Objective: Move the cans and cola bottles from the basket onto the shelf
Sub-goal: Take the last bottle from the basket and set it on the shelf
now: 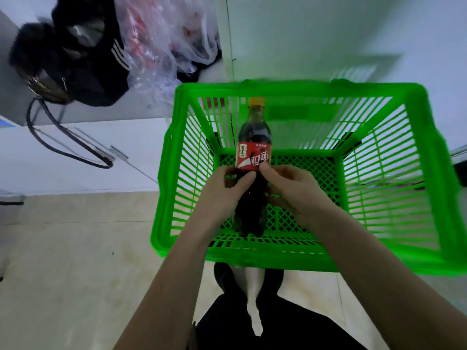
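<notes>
Head view, looking down into a green basket (298, 258) with slatted walls and a mesh floor. One cola bottle (253, 150) is in it: orange cap, red label, dark drink, cap pointing away from the person, base toward the near wall. Can't tell whether the base rests on the basket floor or is lifted off it. Both hands are on the bottle's lower half, just under the label. Left hand (225, 190) comes in from the left side, thumb curled across the front of the bottle, fingers wrapped round it; grip closed on the bottle. Right hand (293, 190) comes in from the right side, thumb tip at the label's lower edge, fingers curled round the far side; grip also closed on the bottle. Both forearms are bare and reach in over the near rim. No other bottle or can shows in the visible part of the basket. The basket sits over a pale tiled floor (75, 261); the person's dark trousers (278, 324) and dark shoes show below the near rim. Upper left: a black bag (50, 72) with a hanging strap, dark clothing with white stripes, and crumpled clear plastic bags (164, 46) on a grey surface. A white panel (328, 34) stands behind the basket. Edges of the frame are motion-blurred.
</notes>
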